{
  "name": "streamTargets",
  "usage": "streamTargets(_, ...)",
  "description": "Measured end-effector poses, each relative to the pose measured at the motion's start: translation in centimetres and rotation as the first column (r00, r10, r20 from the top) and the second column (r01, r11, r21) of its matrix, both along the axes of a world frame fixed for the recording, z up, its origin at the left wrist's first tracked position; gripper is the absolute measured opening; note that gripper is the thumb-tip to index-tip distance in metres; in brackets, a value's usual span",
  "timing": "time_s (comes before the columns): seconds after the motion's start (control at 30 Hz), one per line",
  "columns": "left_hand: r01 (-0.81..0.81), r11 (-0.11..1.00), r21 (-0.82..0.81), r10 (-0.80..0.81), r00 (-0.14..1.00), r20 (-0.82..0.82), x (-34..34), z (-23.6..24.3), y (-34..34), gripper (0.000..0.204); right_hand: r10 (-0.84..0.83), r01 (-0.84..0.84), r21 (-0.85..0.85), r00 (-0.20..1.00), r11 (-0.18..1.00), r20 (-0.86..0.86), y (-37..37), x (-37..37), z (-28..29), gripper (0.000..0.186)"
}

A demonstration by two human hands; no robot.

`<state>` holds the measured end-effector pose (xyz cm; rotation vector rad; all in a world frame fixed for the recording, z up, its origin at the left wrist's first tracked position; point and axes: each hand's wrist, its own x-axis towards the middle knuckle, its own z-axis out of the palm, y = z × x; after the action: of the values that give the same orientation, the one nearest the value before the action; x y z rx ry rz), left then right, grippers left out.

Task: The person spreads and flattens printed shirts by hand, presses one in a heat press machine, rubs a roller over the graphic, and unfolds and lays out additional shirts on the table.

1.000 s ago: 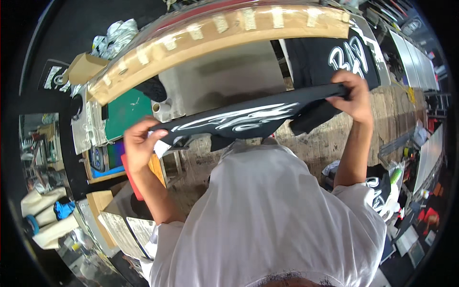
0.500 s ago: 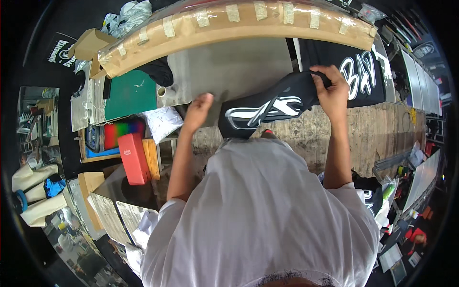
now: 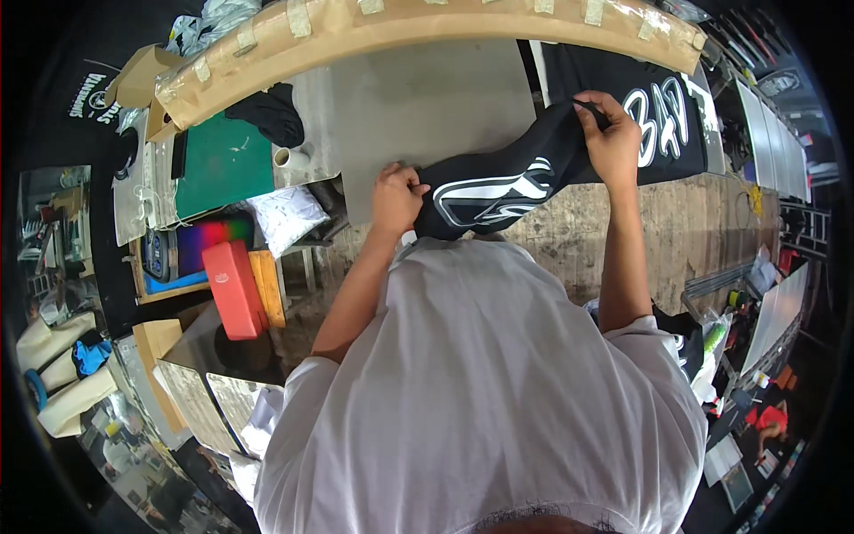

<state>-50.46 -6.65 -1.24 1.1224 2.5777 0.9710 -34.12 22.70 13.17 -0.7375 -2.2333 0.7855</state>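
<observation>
the right grip [image 3: 614, 142] is closing thumb and fingers on the upper right part of a black cloth [image 3: 489, 191] with a white print. the left grip [image 3: 398, 200] is curling in at the cloth's left end, seemingly touching it; whether it is pinching the edge, i cannot tell. the cloth is hanging between the two, near the person's chest, sagging and folding along its print. the handling is looking partway done: the cloth is being held up, but it is not yet lying flat or set down. on the far right, a black garment [image 3: 569, 80] is lying spread with its white lettering facing up. beyond the left grip, the grey surface [image 3: 436, 89] is stretching out, with a long cardboard box [image 3: 498, 22] crossing its far side. farther left, a white roll [image 3: 292, 160] is standing near a green mat [image 3: 227, 169].
</observation>
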Motion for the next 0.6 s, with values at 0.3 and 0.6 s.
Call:
streamTargets(0.3,-0.471,0.683,0.558,-0.18,0.632,0.754,-2.1,10.8,-7.7,0.019,0.112,-0.101,-0.283,0.994,0.954,0.023,-1.4,7.0,10.3,0.018)
streamTargets(0.6,-0.035,0.626,0.779,-0.253,0.936,0.245,-3.5,26.2,-15.1,0.026,0.427,-0.51,0.046,0.762,0.859,0.487,-0.1,10.0,21.4,0.023)
